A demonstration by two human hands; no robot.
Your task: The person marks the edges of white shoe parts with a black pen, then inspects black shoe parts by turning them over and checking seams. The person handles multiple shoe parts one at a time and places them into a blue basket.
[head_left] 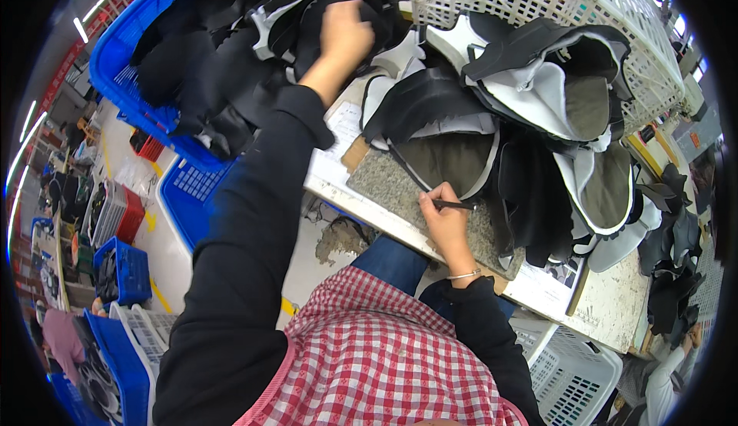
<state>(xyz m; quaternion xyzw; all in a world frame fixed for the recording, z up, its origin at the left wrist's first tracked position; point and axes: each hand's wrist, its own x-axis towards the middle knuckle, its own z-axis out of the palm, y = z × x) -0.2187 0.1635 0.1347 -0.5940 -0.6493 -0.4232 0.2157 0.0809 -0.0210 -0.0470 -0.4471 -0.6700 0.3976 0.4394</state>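
Observation:
My right hand (446,222) is closed around a thin dark pen-like tool (455,204), above a grey stone-like slab (392,188) on the workbench. Just beyond it lies a black piece with pale edging and a brown-grey lining (446,161), which looks like a shoe upper. My left hand (344,35) reaches far forward over the black pieces (207,72) heaped in a blue basket (115,57). Its fingers are blurred, so I cannot see whether they grip anything. More black pieces with white lining (538,88) are piled on the bench to the right.
A white perforated crate (646,57) stands behind the pile. Another white basket (576,372) sits below the bench at the right. A lower blue crate (192,195) is left of the bench. Other people work at the far left and by the right edge, where a hand (694,336) shows.

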